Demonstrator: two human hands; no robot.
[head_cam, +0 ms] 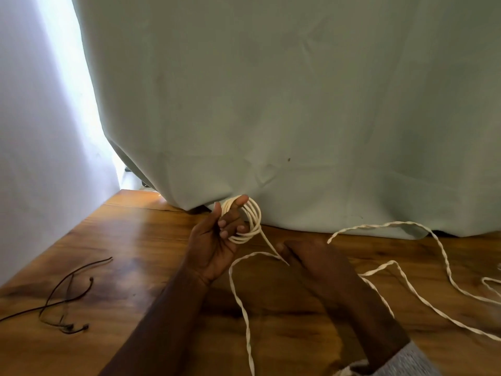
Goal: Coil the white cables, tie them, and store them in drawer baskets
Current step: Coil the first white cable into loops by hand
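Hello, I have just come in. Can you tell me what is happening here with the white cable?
A person is coiling a white twisted cable at a wooden table. The left hand holds a small coil of several loops round its fingers. The right hand pinches the strand that leads off the coil. Most of the cable lies loose on the table to the right, so the coil is not yet finished or tied. Thin dark cords lie at the left.

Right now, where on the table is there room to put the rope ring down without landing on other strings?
Bare wood lies on the table between the thin dark cord and the left hand, which holds the coil. It is crowded right of the right hand, where the loose white cable snakes about.
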